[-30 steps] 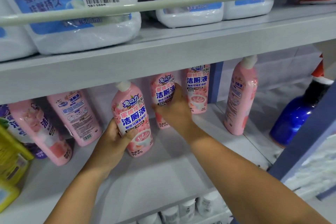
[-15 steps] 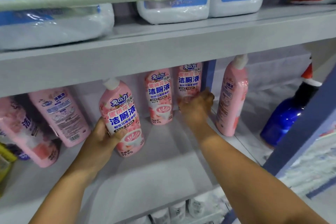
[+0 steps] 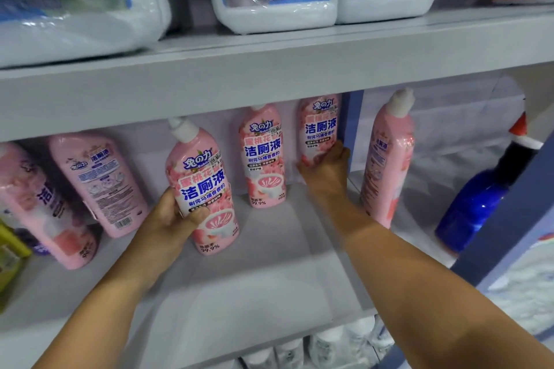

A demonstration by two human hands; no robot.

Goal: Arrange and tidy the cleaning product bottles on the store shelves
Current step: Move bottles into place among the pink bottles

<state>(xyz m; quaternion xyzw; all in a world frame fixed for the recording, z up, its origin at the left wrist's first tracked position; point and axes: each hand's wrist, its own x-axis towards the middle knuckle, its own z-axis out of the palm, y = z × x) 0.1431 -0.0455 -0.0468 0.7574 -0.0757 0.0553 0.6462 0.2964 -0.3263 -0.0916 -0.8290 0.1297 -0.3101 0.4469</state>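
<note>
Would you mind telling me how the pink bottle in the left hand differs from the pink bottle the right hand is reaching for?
The left hand grips the front pink bottle near the shelf's front, while the back pink bottle, held low by the right hand, sits deep beside the blue divider. The front bottle's white cap shows; the back bottle's top is hidden by the upper shelf. Both face label forward with the same design.

two bare forearms come up from the lower edge of the view, each ending in a bare hand: the left hand [image 3: 168, 218] and the right hand [image 3: 326, 170]. no sleeve, cuff or glove covers either arm as far as the frame shows. the wrists carry no watch or band, and the fingers [image 3: 199, 214] show no rings. the right forearm looks slightly motion-blurred.
</note>
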